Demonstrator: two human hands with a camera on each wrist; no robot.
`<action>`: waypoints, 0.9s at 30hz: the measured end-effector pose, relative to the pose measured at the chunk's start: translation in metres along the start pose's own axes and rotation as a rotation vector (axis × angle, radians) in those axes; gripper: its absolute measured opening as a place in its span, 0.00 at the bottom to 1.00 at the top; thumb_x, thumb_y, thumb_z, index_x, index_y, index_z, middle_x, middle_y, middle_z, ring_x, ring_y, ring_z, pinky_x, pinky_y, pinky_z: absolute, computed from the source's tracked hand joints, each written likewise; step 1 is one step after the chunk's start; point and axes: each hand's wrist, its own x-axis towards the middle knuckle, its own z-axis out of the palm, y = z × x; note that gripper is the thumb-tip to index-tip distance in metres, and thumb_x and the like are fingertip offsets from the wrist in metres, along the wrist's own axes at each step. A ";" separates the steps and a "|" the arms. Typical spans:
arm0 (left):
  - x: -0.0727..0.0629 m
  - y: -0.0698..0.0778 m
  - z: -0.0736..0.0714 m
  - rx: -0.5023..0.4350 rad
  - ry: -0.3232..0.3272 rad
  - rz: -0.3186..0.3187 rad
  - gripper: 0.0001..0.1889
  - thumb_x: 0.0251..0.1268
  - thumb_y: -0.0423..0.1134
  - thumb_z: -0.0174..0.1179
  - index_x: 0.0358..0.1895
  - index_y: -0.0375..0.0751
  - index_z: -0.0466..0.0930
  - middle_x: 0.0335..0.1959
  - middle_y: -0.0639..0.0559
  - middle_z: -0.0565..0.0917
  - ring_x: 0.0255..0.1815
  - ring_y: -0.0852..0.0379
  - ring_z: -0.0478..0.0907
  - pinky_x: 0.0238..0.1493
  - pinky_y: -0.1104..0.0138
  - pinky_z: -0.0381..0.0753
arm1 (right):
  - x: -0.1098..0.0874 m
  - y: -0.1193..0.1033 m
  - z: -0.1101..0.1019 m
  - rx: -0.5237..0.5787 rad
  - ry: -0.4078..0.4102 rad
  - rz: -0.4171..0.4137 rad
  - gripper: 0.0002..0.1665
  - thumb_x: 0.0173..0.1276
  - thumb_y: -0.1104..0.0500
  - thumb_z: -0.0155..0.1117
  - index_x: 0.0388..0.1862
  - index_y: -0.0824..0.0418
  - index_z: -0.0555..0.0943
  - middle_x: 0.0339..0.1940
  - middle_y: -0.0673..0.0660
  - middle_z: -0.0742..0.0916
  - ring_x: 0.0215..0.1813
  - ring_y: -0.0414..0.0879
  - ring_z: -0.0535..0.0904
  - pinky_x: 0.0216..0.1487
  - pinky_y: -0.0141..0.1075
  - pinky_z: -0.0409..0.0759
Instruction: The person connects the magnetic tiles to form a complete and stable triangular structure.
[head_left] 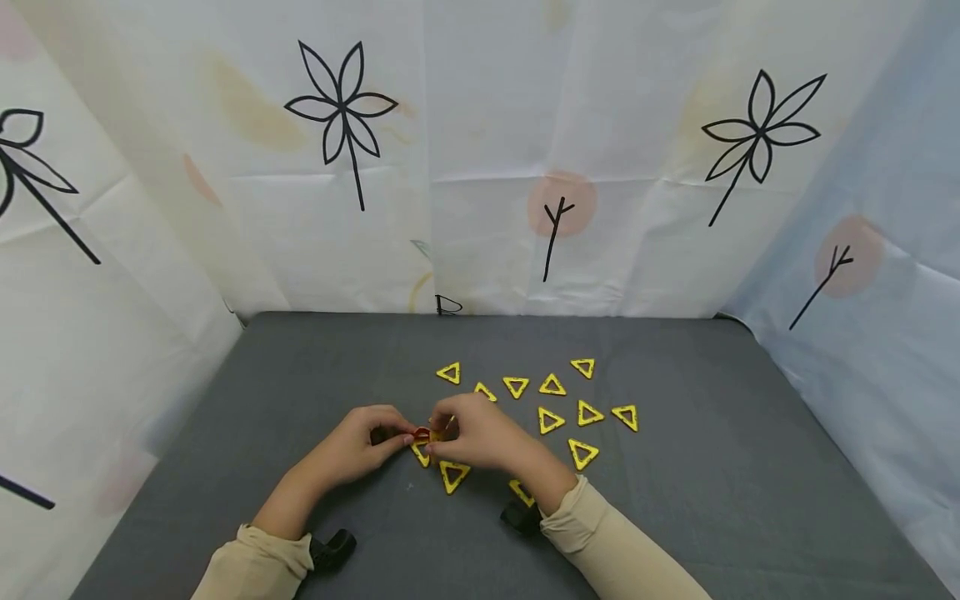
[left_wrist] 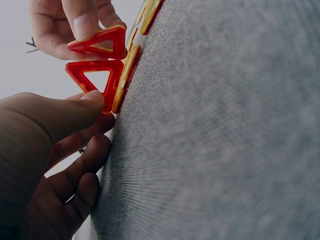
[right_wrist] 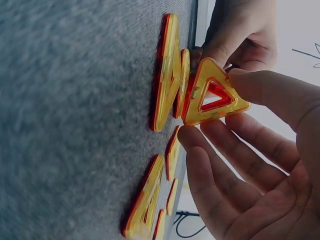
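My left hand (head_left: 371, 442) pinches a translucent red triangular magnetic tile (left_wrist: 95, 66) between thumb and fingers. That tile stands up beside a flat yellow triangular tile (left_wrist: 127, 80) on the table. From the other side, my right hand (head_left: 476, 433) grips a second triangular tile (right_wrist: 215, 116) by its edges. It looks yellow in the right wrist view and red in the left wrist view. The two held tiles are tilted up close together, their edges almost meeting. In the head view my fingers partly hide them. Another flat yellow tile (head_left: 446, 477) lies just below my right fingertips.
Several yellow triangular tiles with open centres, such as this one (head_left: 575, 454), lie scattered on the grey cloth-covered table (head_left: 712, 433) beyond and right of my hands. One is partly under my right wrist. A patterned white curtain (head_left: 487, 100) encloses the back and sides.
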 end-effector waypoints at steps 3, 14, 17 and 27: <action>0.000 0.001 0.000 0.001 -0.001 0.004 0.07 0.75 0.37 0.68 0.47 0.55 0.92 0.42 0.58 0.90 0.36 0.63 0.83 0.38 0.67 0.83 | 0.001 0.000 0.002 -0.014 0.009 0.004 0.05 0.70 0.57 0.77 0.37 0.52 0.87 0.39 0.48 0.90 0.41 0.38 0.88 0.42 0.28 0.83; -0.001 0.000 0.000 0.006 -0.005 0.017 0.07 0.75 0.37 0.68 0.47 0.54 0.92 0.42 0.58 0.90 0.36 0.63 0.83 0.38 0.67 0.83 | 0.002 -0.003 0.003 -0.015 0.005 0.015 0.04 0.71 0.57 0.76 0.38 0.53 0.87 0.38 0.49 0.90 0.41 0.39 0.88 0.40 0.28 0.83; -0.001 0.000 0.000 0.004 -0.004 0.020 0.07 0.75 0.37 0.68 0.47 0.55 0.92 0.41 0.58 0.90 0.35 0.63 0.83 0.37 0.67 0.83 | 0.002 -0.005 0.002 -0.028 0.007 0.015 0.04 0.71 0.57 0.76 0.37 0.53 0.87 0.38 0.48 0.90 0.40 0.38 0.88 0.40 0.28 0.83; -0.003 -0.001 0.000 -0.013 -0.032 0.001 0.07 0.73 0.39 0.70 0.49 0.53 0.91 0.38 0.59 0.89 0.33 0.65 0.82 0.35 0.67 0.83 | 0.003 -0.003 0.001 -0.077 -0.011 -0.027 0.05 0.71 0.59 0.75 0.42 0.58 0.87 0.41 0.51 0.90 0.48 0.46 0.89 0.49 0.34 0.85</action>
